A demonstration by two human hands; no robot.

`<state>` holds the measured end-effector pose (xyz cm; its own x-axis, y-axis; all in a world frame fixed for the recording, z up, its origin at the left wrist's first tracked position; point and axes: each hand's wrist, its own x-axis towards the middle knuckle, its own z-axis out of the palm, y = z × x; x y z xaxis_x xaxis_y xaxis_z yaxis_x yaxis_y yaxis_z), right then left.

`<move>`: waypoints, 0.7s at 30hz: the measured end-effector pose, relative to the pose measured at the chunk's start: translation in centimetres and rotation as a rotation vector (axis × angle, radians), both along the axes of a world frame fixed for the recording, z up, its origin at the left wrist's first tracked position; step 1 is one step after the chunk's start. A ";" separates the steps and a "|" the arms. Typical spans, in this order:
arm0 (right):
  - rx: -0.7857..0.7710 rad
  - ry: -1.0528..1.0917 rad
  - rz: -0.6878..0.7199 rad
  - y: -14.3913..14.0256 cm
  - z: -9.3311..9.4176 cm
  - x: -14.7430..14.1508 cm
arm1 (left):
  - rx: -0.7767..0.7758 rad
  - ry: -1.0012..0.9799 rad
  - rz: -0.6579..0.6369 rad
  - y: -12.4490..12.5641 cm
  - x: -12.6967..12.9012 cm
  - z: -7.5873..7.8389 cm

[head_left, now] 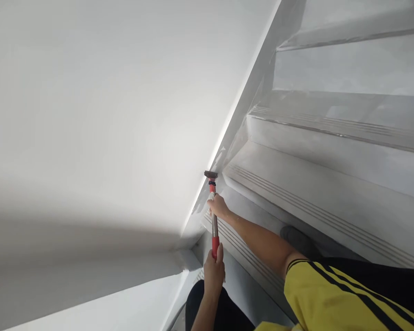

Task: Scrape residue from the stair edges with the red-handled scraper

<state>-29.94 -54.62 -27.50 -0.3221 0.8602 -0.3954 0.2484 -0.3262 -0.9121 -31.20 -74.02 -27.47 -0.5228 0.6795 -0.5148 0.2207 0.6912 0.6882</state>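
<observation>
A long-handled scraper with a metal shaft, red grip and dark flat head is held in both hands. My left hand is closed around the red grip at the lower end. Higher up, my right hand wraps around the shaft below the head. The scraper's head lies at the grey skirting along the wall's foot; whether its blade touches the surface I cannot tell. Pale patches mark the skirting close to the head.
A white wall fills the left side. Grey stairs with grooved tread edges rise on the right. A dark shoe stands on a step. At the lower left a pale ledge runs below the wall.
</observation>
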 end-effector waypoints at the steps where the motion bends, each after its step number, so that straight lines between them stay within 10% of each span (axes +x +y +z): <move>1: -0.011 -0.002 0.025 -0.9 -0.4 -0.1 | 0.000 0.011 0.008 -0.9 0.0 -0.2; 7: 0.268 -0.097 -0.170 -1.7 -0.3 3.4 | 0.187 -0.198 0.009 -1.0 1.4 0.4; 13: 0.014 0.244 -0.050 -4.2 -2.8 2.5 | 0.073 -0.827 0.070 -1.9 3.4 -3.7; 21: 0.167 -0.070 -0.064 2.4 -0.7 1.5 | 0.077 -0.697 0.079 4.0 2.0 -3.0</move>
